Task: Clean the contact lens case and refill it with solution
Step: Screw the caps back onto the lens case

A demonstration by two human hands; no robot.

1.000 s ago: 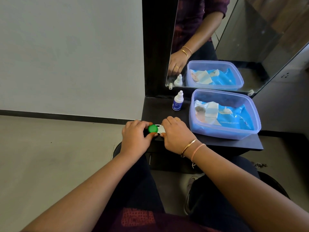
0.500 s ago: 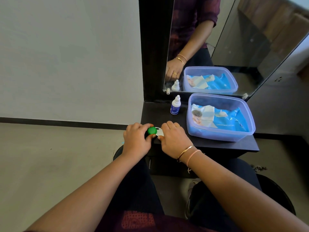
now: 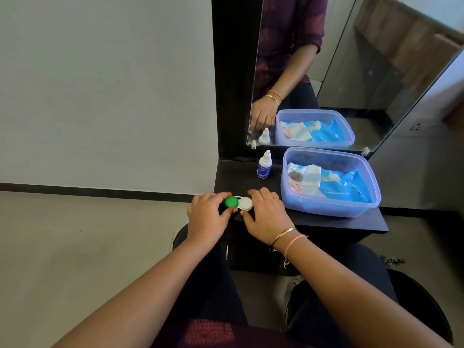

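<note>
- Since a second ago the right hand (image 3: pixel 267 216) has slid off toward the right, so the white cap (image 3: pixel 246 204) of the contact lens case (image 3: pixel 239 203), hidden under its fingers before, now shows in full next to the green cap (image 3: pixel 231 202).
- Both caps are on the case, which lies flat at the front left corner of the dark shelf (image 3: pixel 334 223), near the edge closest to the person.
- On the green cap, the left hand (image 3: pixel 207 215) is pinched closed, thumb below and fingertips above. I read this as a grip meant to twist the cap off or to pin that end down.
- On the other side, the right hand is loosely curled with its thumb and fingertips resting against the white cap's side, bracing the case rather than clasping it. Whether it presses hard, I cannot tell.
- One hand per end makes sense because the case is small and light and would spin on the smooth shelf if only one cap were turned.
- At the back of the shelf, by the mirror (image 3: pixel 313 71), the solution bottle (image 3: pixel 264 165) stands upright and capped, well apart from the hands and ready for the refill.
- To the right sits the plastic tub (image 3: pixel 329 208), holding a blue wipes pack (image 3: pixel 344 185) and loose tissue, probably kept close for wiping the wells.
- My judgement is that the task is at an early stage, with opening not yet done.
</note>
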